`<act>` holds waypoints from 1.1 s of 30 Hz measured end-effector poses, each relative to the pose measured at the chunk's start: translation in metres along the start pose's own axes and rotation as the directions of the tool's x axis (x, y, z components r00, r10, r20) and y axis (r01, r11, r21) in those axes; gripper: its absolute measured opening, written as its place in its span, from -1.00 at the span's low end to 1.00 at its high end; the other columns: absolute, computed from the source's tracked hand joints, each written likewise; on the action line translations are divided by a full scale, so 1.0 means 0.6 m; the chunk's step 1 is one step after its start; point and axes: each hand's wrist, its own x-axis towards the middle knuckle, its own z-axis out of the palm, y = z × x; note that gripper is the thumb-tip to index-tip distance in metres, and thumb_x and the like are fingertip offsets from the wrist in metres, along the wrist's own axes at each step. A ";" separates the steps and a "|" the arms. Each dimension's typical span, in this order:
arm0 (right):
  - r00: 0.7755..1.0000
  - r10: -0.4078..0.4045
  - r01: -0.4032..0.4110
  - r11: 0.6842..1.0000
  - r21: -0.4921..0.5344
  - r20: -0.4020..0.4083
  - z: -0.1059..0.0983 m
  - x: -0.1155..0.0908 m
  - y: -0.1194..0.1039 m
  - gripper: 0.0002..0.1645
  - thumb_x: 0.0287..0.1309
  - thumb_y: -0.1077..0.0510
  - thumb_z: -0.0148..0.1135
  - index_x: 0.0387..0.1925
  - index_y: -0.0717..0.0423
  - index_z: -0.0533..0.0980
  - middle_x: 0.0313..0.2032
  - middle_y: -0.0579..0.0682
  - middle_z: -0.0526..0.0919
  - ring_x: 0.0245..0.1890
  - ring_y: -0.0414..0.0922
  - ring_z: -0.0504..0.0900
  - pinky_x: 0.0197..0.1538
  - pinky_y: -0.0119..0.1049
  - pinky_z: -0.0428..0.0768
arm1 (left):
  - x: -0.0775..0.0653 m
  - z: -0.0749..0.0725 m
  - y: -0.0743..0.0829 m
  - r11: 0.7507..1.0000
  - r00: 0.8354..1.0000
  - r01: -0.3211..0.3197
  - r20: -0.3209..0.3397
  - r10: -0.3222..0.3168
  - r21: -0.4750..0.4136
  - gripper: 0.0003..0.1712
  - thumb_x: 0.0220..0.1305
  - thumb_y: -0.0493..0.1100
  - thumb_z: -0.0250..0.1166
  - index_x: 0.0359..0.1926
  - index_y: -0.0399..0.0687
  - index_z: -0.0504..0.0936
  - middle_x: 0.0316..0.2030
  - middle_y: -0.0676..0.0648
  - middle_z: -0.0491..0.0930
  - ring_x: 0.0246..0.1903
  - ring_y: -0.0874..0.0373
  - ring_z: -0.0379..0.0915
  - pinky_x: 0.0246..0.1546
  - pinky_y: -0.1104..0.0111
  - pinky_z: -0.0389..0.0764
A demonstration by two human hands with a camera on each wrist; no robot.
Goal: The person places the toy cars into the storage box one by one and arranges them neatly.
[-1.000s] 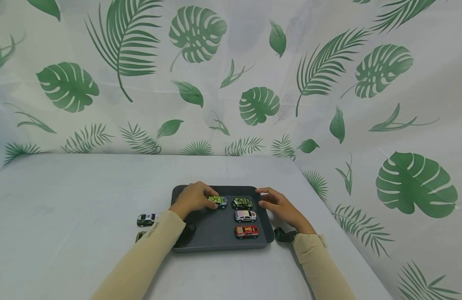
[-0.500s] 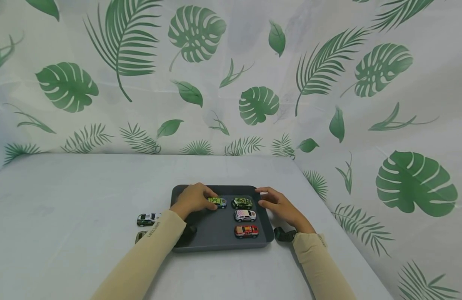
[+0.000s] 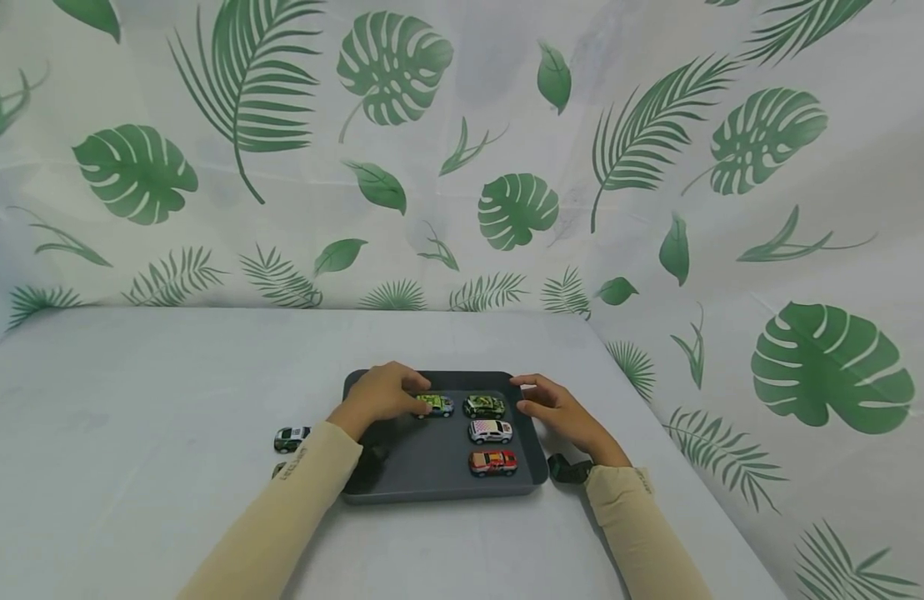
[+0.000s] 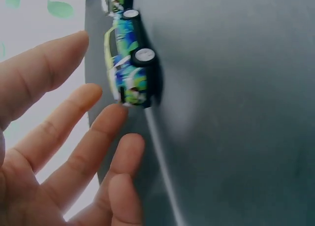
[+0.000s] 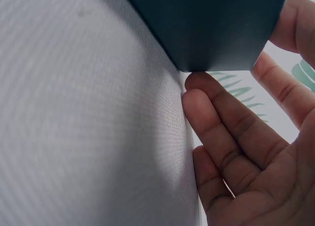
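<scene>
My left hand [image 3: 382, 393] is over the left part of a dark grey tray [image 3: 432, 475], its fingers loosely spread. Just off its fingertips stands a green and blue toy car [image 3: 437, 406]; the left wrist view shows a small gap between thumb and the car. To that car's right, a column holds a green camouflage toy car [image 3: 484, 407], a white toy car [image 3: 490, 432] and a red toy car [image 3: 493, 463]. My right hand [image 3: 565, 418] rests at the tray's right wall, thumb and index finger at the rim, other fingers extended along the outside.
Left of the tray on the white table [image 3: 132, 433] stands a dark and white toy car [image 3: 292, 439]. Another car [image 3: 277, 469] below it is mostly hidden by my left sleeve. A leaf-print cloth [image 3: 432, 208] hangs behind and to the right.
My left hand has let go of the green and blue toy car and drawn back slightly to the left. The car stays in the tray; my right hand keeps its place.
</scene>
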 end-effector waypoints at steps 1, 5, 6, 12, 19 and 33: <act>1.000 0.002 -0.002 1.000 0.002 0.000 0.000 0.000 0.000 -0.47 0.40 0.10 0.18 0.34 0.10 0.38 0.25 0.30 0.48 0.25 0.24 0.46 0.28 0.26 0.35 | -0.002 -0.003 0.001 1.000 1.000 -0.009 0.006 0.009 -0.005 -0.54 0.13 -0.02 0.50 0.09 0.07 0.71 0.05 -0.01 0.68 0.13 -0.03 0.53 0.16 -0.01 0.47; 1.000 0.007 -0.007 1.000 0.005 -0.001 0.002 -0.002 -0.007 -0.47 0.41 0.11 0.18 0.34 0.12 0.37 0.26 0.30 0.47 0.25 0.24 0.46 0.27 0.25 0.35 | -0.009 -0.016 0.000 0.998 0.997 -0.062 0.034 0.063 -0.032 -0.52 0.17 -0.04 0.48 0.12 -0.01 0.69 0.08 -0.06 0.66 0.15 -0.03 0.53 0.17 0.02 0.48; 1.000 0.007 -0.007 1.000 0.003 -0.001 0.002 -0.002 -0.007 -0.47 0.40 0.11 0.18 0.34 0.13 0.37 0.25 0.30 0.47 0.25 0.24 0.46 0.27 0.25 0.36 | -0.011 -0.019 -0.001 0.996 0.996 -0.077 0.040 0.078 -0.039 -0.53 0.19 -0.04 0.47 0.12 -0.03 0.68 0.08 -0.07 0.66 0.15 -0.03 0.53 0.17 0.02 0.48; 1.000 0.001 -0.001 1.000 0.000 -0.002 0.002 0.002 0.001 -0.48 0.41 0.11 0.18 0.33 0.11 0.38 0.26 0.29 0.47 0.26 0.24 0.46 0.26 0.23 0.39 | -0.020 -0.036 -0.013 0.986 0.985 -0.152 0.075 0.157 -0.076 -0.53 0.25 -0.04 0.42 0.15 -0.07 0.66 0.10 -0.10 0.64 0.16 -0.03 0.53 0.16 0.01 0.49; 1.000 0.011 -0.011 1.000 0.005 -0.009 0.003 -0.002 -0.002 -0.48 0.41 0.12 0.17 0.34 0.10 0.38 0.24 0.29 0.50 0.25 0.22 0.47 0.28 0.26 0.33 | -0.033 -0.055 -0.024 0.961 0.963 -0.224 0.112 0.243 -0.163 -0.53 0.28 -0.12 0.39 0.20 -0.11 0.62 0.12 -0.08 0.62 0.15 -0.04 0.53 0.12 0.11 0.55; 1.000 0.023 -0.023 1.000 0.011 -0.009 0.003 -0.004 -0.003 -0.47 0.41 0.12 0.17 0.35 0.06 0.37 0.19 0.22 0.56 0.20 0.16 0.52 0.30 0.26 0.30 | -0.068 -0.086 -0.040 0.898 0.912 -0.321 0.156 0.378 -0.300 -0.45 0.31 -0.15 0.37 0.27 -0.22 0.53 0.18 -0.23 0.56 0.22 -0.21 0.45 0.17 0.08 0.52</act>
